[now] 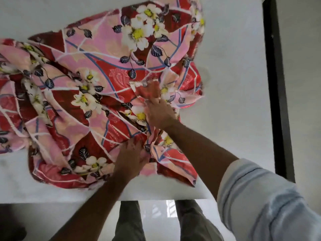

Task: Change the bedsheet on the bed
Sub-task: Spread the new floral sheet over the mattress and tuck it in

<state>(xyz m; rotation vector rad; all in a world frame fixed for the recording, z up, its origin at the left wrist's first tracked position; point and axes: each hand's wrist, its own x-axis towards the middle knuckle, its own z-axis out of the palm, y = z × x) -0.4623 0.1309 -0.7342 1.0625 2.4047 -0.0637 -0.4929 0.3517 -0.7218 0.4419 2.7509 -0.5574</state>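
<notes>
The floral bedsheet [97, 94] lies bunched on the bare white mattress [229, 70]; the left hand [133, 153] and right hand [159, 110] each grip a gathered fold. Pulling from mid-cloth may tangle it further, since no corner is in hand.

White bare mattress [231, 54], crumpled red and pink floral bedsheet [97, 94] lying on it

Both arms reach forward over the bedsheet [97, 94]. The left hand [132, 156] bunches cloth with its fingers curled into a fold. The right hand [159, 110], farther out, grips another fold; its forearm is bare below a rolled striped sleeve [260, 197].
</notes>
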